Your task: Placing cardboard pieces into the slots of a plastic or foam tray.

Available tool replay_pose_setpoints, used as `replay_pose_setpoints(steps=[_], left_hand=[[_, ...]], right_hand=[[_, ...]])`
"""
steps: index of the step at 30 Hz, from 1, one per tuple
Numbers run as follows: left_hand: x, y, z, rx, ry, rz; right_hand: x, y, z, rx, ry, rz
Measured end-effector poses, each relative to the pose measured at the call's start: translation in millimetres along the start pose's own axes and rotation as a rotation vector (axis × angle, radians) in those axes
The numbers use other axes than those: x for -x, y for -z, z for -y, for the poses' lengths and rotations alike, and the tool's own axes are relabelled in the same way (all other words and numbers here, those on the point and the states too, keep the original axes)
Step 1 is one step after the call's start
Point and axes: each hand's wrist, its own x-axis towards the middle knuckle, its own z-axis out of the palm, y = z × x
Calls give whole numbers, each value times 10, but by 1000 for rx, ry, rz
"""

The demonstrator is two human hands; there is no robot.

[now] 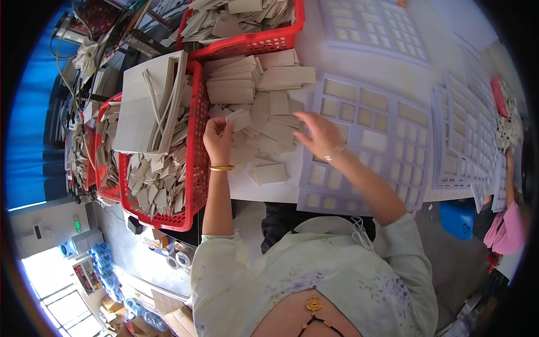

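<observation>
My left hand [218, 137], a gold bangle at its wrist, pinches a small grey card piece [241, 119] between thumb and fingers. This is just right of the red basket's side, over the left part of a loose pile of grey card pieces [270, 132]. At the pile's right edge my right hand [321, 133] is slightly smeared, its thumb and fingers spread, with nothing visible between them. Its wrist and forearm pass over a pale lavender sheet [391, 115] with rectangular openings of several sizes. Card-coloured rectangles show in many of these openings.
A red basket [197, 151] of card offcuts stands left, large grey boards [147, 106] on top. Another red basket [247, 44] is behind it. More cut-out sheets lie at the back [373, 28] and right [457, 129]. At far right, a person's arm [510, 174] and pink clothing show.
</observation>
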Motion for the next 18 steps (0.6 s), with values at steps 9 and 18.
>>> replay_pose_setpoints(steps=[9, 18], left_hand=[[126, -81, -41, 202, 150, -26], [126, -58, 44, -269, -161, -110]], right_hand=[[-651, -1113, 399, -635, -357, 66], [-726, -1290, 453, -765, -405, 57]])
